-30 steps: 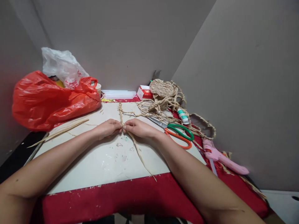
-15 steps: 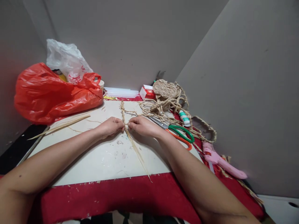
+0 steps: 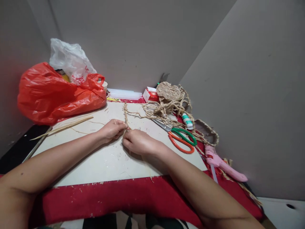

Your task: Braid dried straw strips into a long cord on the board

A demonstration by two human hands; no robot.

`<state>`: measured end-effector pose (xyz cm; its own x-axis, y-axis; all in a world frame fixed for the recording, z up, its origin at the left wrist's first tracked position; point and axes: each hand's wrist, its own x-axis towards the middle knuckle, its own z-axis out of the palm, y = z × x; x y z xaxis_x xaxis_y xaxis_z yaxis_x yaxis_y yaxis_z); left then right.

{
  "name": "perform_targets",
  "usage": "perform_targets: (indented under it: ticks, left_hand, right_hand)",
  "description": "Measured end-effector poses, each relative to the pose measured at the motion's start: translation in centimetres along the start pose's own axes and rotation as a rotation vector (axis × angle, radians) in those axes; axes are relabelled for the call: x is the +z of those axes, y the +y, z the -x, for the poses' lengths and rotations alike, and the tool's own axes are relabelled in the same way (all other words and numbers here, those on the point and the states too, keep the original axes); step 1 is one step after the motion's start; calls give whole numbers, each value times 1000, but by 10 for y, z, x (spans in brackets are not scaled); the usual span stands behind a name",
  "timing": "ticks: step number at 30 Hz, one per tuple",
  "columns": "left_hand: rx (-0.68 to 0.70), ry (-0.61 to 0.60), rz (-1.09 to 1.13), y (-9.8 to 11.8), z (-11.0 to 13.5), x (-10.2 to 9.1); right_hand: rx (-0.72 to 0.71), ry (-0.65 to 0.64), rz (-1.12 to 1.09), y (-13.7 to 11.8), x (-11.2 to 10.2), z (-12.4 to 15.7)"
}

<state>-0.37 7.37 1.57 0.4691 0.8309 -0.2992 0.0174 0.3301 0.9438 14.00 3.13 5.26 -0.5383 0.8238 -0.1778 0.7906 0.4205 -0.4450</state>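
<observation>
A braided straw cord (image 3: 125,112) runs away from me over the white board (image 3: 95,168). At its near end my left hand (image 3: 114,129) pinches the cord between thumb and fingers. Just to the right and a little nearer, my right hand (image 3: 138,142) is closed around the loose straw strands, which it mostly hides. The two hands almost touch. Scissors (image 3: 182,136) with one green and one orange handle lie right of my right hand. Long dry straw strips (image 3: 69,126) rest on the board to the left.
A red plastic bag (image 3: 59,98) and a clear bag (image 3: 71,60) stand at back left. Coiled straw rope (image 3: 170,92), a small red-and-white box (image 3: 150,94) and clear sticks (image 3: 125,94) lie at the back. On the right are a green-and-white bottle (image 3: 187,121) and a pink glue gun (image 3: 224,165).
My right hand has come nearer to me and turned over the loose strands, covering most of them. My left hand stays at the cord. The view has shifted slightly.
</observation>
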Motion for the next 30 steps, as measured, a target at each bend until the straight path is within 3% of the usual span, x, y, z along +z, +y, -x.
perform_targets:
  ticks: [2,3,4,7,9,14,20,30]
  left_hand:
    - [-14,-26,19,1,-1,-1]
    - [-18,-34,29,1,-1,-2]
    - [-23,-36,37,2,-1,-2]
    - [-54,-35,45,5,0,-2]
    - [-63,-41,43,5,0,-3]
    - [23,-64,-6,0,-2,-5]
    - [8,-101,-36,-1,-1,-5]
    - [-22,-148,-53,0,-1,-7]
  right_hand:
    - [-102,-186,-147,3,-14,6]
    - [-113,-200,-245,7,-20,7]
    - [-86,-133,-333,12,-26,7]
    - [98,271,-448,29,-28,-4]
    - [154,365,-509,37,-19,-14]
    - [179,138,-873,37,6,-26]
    - [134,45,-823,46,7,-31]
    - [206,-137,-1056,53,9,-31]
